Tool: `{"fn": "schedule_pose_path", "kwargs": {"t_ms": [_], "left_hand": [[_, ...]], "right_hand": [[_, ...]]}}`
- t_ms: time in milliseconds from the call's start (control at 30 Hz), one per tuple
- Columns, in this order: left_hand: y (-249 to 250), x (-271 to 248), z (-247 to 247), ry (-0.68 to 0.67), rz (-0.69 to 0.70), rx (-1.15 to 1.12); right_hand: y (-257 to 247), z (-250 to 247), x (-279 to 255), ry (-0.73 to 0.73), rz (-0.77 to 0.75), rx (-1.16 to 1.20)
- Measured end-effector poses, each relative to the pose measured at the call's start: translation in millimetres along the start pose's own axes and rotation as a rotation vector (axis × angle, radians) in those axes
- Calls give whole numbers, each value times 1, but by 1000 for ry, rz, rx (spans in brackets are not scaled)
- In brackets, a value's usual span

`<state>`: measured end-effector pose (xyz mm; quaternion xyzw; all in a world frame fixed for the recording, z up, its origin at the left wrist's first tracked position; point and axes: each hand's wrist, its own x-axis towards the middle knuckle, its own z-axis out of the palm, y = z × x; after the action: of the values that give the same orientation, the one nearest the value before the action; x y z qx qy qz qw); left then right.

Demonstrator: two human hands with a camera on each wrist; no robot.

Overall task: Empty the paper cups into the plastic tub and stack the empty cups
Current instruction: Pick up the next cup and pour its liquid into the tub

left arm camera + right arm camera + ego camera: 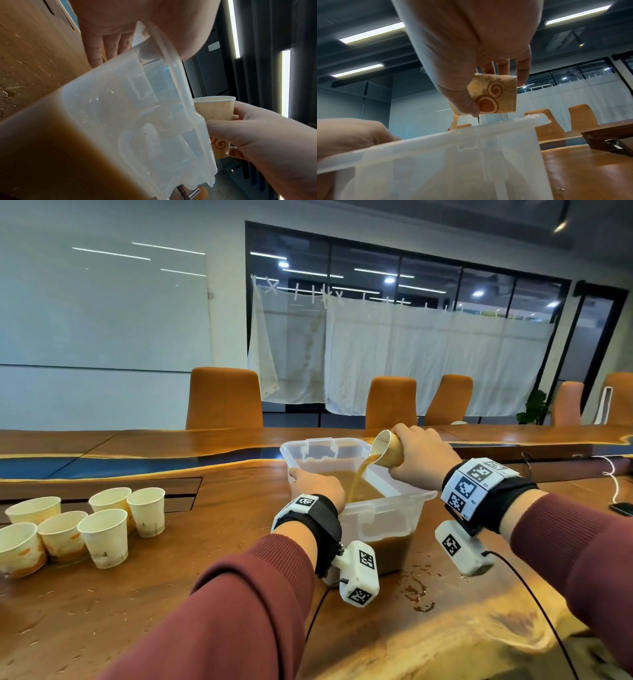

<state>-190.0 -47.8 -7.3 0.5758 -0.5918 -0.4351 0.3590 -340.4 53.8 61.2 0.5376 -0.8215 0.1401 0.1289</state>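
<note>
**Cup tipped over the tub, liquid pouring**

The right hand (423,455) is wrapped around a patterned paper cup (387,449), thumb on one side and fingers on the other, and holds it tilted with its mouth down and to the left, above the far right part of the plastic tub (394,517). A brown stream (361,475) runs from the cup's lip into the brown liquid already in the tub. The left hand (317,486) grips the tub's near left rim: the left wrist view shows the thumb side over the rim and the fingers (93,50) down along the outside wall. The tub stands on the wooden counter (205,542). Well to the left on the counter stand 6 other paper cups (104,537), upright in a loose cluster, several touching. Spilled drops (416,594) lie on the counter just before the tub's near right corner.
</note>
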Motion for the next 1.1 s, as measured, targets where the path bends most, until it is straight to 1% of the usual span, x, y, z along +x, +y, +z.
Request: {"fn": "schedule_pose_path", "kwargs": {"t_ms": [100,167,233,333,500,633,933,1100], "left_hand": [[-1,0,1,-8,39,26],[0,1,1,-5,-10,23],[1,3,1,-3,-23,25],[1,3,1,-5,-24,42],[2,-1,0,13,-36,-54],[2,-2,0,10,-30,-89],[2,-2,0,18,-34,-78],[1,-3,-1,-2,-26,-79]], "right_hand": [[1,-1,0,3,1,-12],[2,-1,0,0,3,-14],[3,-2,0,-2,7,-21],[4,-2,0,6,13,-38],[6,-4,0,29,15,-63],[7,-5,0,37,19,-85],[8,-7,-2,54,22,-111],[9,-8,-2,76,16,-120]]}}
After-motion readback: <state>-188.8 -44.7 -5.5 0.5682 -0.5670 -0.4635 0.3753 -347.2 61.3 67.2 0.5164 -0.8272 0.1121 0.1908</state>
